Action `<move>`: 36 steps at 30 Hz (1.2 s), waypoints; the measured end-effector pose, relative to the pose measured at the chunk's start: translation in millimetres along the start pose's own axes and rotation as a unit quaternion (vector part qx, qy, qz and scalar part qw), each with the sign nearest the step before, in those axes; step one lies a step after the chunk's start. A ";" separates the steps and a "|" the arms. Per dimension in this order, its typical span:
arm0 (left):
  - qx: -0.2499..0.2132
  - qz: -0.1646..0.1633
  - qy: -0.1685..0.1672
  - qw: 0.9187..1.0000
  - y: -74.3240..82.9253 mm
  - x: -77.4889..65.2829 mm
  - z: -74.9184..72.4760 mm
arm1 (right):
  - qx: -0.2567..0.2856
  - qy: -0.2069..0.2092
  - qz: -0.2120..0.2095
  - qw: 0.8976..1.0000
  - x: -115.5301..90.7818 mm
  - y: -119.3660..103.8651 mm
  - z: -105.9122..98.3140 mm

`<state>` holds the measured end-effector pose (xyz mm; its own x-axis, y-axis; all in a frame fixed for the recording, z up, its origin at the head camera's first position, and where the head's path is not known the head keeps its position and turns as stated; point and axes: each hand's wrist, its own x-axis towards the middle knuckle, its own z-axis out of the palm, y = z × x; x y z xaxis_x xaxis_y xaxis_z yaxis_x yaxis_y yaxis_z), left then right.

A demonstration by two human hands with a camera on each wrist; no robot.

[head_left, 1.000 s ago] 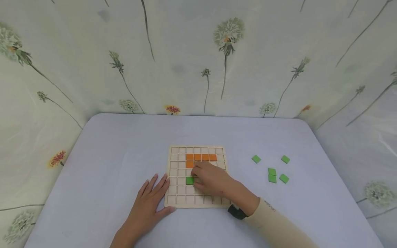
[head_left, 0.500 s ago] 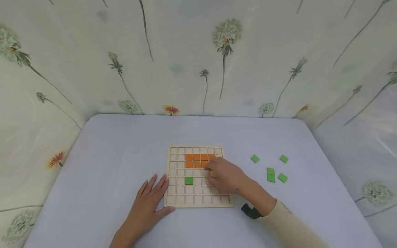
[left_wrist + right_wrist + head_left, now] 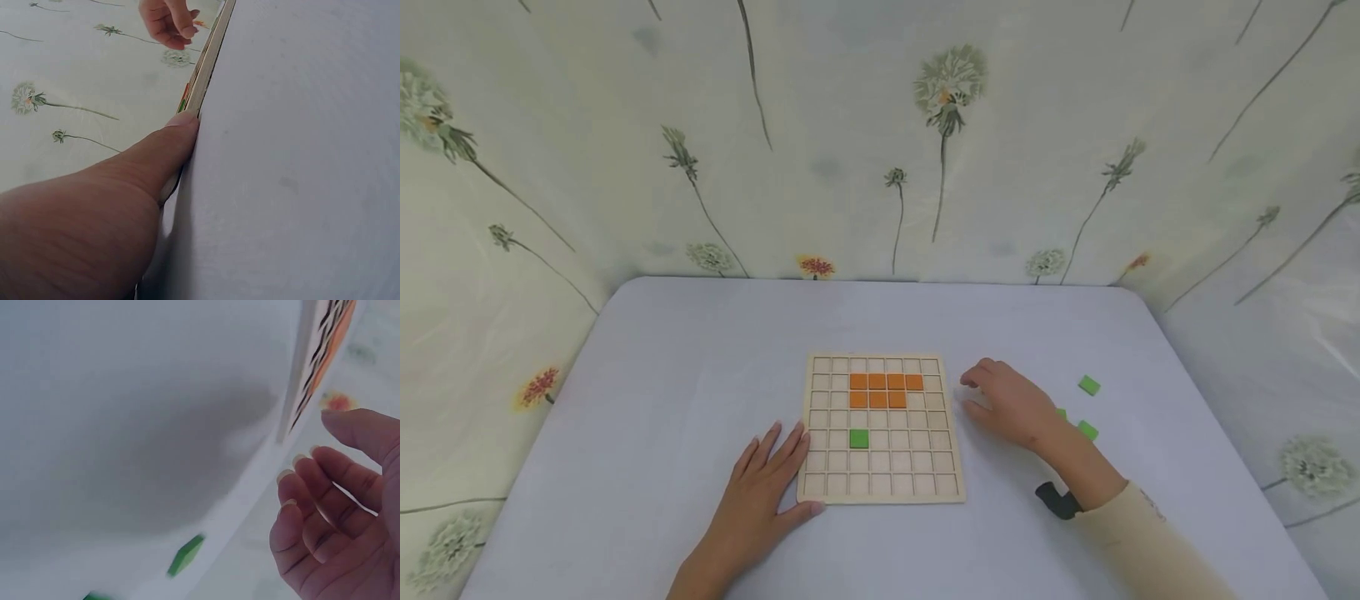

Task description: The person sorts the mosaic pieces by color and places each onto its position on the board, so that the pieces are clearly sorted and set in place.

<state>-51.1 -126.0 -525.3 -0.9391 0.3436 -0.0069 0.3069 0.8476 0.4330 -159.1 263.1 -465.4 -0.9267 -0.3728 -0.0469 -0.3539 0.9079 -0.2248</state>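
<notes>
A wooden grid board (image 3: pixel 880 492) lies on the table. Set in its upper squares are orange tiles (image 3: pixel 877 382), several in one row and 3 in the row below. A single green tile (image 3: pixel 859 438) sits lower, left of the board's middle. My left hand (image 3: pixel 763 492) is spread flat, its fingertips on the board's left edge and its thumb (image 3: pixel 181 122) at the near corner. Just off the board's right side, my right hand (image 3: pixel 1011 404) hovers with loosely bent fingers; the right wrist view shows its palm (image 3: pixel 356 556) holding nothing.
Loose green tiles (image 3: pixel 1089 385) lie on the table to the right, some hidden behind my right hand and forearm. A black strap (image 3: pixel 1057 502) is on the right wrist. Flower-patterned cloth (image 3: pixel 820 125) stands around the white table (image 3: pixel 700 350) at the back and sides.
My right hand has travelled from above the board to the right, out past its edge. This uncovers the second row's 3 orange tiles. My left hand has stayed in place.
</notes>
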 end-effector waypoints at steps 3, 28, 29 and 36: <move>0.002 -0.007 -0.009 1.000 0.9 0.4 -0.4 | -0.004 0.003 0.025 1.000 -3.7 19.4 -2.5; -0.001 -0.008 -0.006 1.000 -0.1 -0.2 0.7 | 0.047 -0.011 0.094 0.994 -17.5 81.8 -8.0; -0.001 -0.007 -0.004 1.000 -0.2 -0.2 0.8 | 0.054 -0.013 0.099 0.994 -16.9 82.2 -8.3; -0.002 -0.006 -0.003 1.000 0.6 -0.9 -0.3 | 0.081 -0.030 0.126 0.988 -13.3 79.5 -10.2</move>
<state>-50.1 -125.9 -524.8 -0.9421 0.3349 -0.0176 0.2940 0.8500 0.4371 -176.2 342.2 -472.7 -0.9722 -0.1531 -0.1773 -0.0826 0.9324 -0.3520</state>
